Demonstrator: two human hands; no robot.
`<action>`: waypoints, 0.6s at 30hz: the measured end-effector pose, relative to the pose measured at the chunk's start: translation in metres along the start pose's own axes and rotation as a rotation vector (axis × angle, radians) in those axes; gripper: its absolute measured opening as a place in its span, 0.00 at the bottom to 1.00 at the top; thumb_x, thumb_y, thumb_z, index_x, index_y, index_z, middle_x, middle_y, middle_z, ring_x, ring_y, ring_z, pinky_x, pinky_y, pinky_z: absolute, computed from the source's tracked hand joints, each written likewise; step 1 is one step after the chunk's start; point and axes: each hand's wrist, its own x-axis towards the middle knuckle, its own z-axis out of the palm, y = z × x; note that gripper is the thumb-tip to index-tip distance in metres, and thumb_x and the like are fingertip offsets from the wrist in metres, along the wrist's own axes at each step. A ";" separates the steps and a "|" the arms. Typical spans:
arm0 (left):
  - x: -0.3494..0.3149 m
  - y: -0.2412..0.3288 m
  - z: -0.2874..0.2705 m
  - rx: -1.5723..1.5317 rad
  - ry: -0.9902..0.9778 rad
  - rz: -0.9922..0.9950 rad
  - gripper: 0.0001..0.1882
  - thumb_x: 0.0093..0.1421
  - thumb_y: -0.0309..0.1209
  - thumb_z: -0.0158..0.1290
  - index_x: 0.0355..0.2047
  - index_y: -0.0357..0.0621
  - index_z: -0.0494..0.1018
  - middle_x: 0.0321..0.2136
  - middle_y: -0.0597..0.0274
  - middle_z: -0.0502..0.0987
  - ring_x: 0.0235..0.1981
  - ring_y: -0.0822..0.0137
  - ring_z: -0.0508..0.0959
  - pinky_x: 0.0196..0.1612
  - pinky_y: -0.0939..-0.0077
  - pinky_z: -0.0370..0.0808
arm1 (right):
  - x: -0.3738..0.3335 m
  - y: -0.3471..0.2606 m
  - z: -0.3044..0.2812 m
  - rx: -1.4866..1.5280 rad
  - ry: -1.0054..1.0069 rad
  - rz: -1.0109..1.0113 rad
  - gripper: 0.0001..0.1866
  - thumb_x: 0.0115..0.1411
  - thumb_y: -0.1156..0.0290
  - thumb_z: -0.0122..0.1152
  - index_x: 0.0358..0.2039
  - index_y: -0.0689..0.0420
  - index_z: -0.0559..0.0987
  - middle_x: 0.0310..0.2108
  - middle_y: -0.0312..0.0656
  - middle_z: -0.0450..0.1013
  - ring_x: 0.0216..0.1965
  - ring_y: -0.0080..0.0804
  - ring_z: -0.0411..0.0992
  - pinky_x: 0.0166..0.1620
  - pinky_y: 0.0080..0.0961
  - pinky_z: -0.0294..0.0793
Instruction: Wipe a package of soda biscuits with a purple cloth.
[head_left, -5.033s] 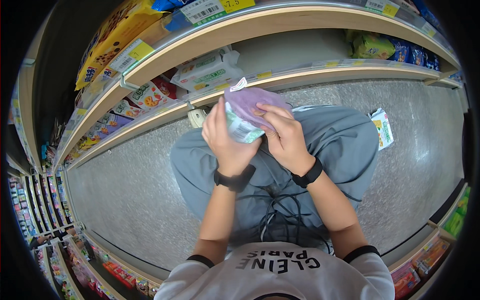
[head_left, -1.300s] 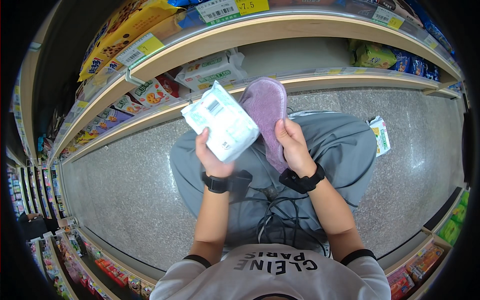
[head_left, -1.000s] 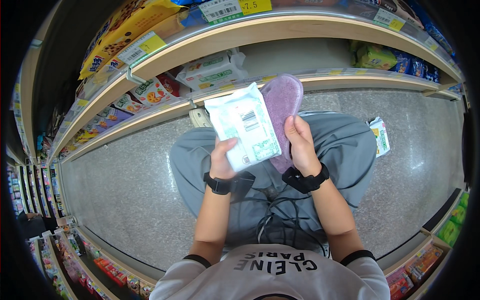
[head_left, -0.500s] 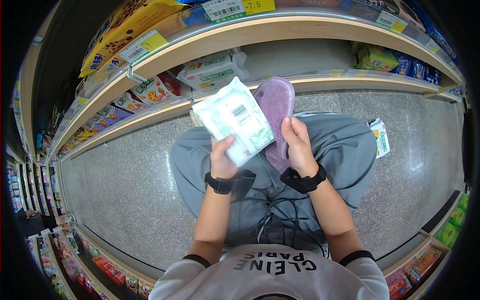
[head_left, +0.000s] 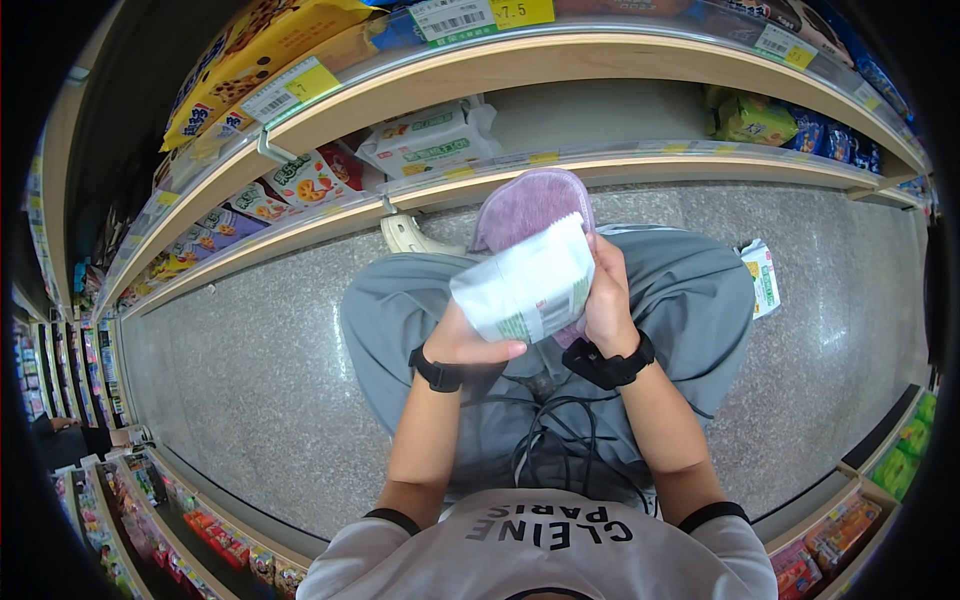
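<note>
My left hand (head_left: 465, 338) is closed on a white and green packet (head_left: 525, 285), gripping its lower left side with the thumb in front. The packet is tilted, a crimped end toward the upper right, and slightly blurred. Behind it a fuzzy purple cloth (head_left: 532, 205) with a rounded, stitched edge sticks up. My right hand (head_left: 608, 300) holds this cloth by its right side, fingers partly hidden by the packet. Packet and cloth overlap above my crossed legs; whether they press together I cannot tell.
A low wooden shelf (head_left: 640, 168) curves in front of me, with a large white packet (head_left: 430, 137) and several snack bags (head_left: 305, 178) on it. Another white packet (head_left: 763, 278) lies on the floor by my right knee. Black cables (head_left: 555, 430) hang over my lap.
My left hand has turned the packet over and brought it rightward, across the front of the cloth. The cloth has swung left and shows a broader face.
</note>
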 end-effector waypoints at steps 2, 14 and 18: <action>-0.001 -0.010 -0.002 -0.308 0.158 -0.038 0.44 0.38 0.24 0.62 0.57 0.34 0.55 0.50 0.56 0.67 0.52 0.64 0.66 0.55 0.69 0.62 | 0.002 0.000 0.002 0.010 0.010 -0.007 0.23 0.66 0.55 0.41 0.36 0.64 0.74 0.31 0.34 0.71 0.33 0.16 0.65 0.38 0.16 0.65; 0.015 -0.011 -0.009 -0.932 0.439 0.214 0.32 0.57 0.40 0.50 0.59 0.41 0.55 0.55 0.54 0.64 0.55 0.53 0.66 0.56 0.51 0.62 | 0.010 0.004 0.000 0.137 0.149 0.045 0.15 0.67 0.66 0.41 0.41 0.64 0.72 0.39 0.39 0.72 0.37 0.19 0.68 0.43 0.18 0.65; 0.011 -0.008 -0.010 -0.994 0.422 0.241 0.34 0.56 0.43 0.51 0.59 0.42 0.55 0.54 0.55 0.65 0.54 0.53 0.67 0.55 0.53 0.65 | 0.010 -0.002 0.010 -0.030 0.155 0.065 0.13 0.63 0.70 0.48 0.44 0.63 0.70 0.34 0.34 0.71 0.34 0.16 0.66 0.40 0.14 0.64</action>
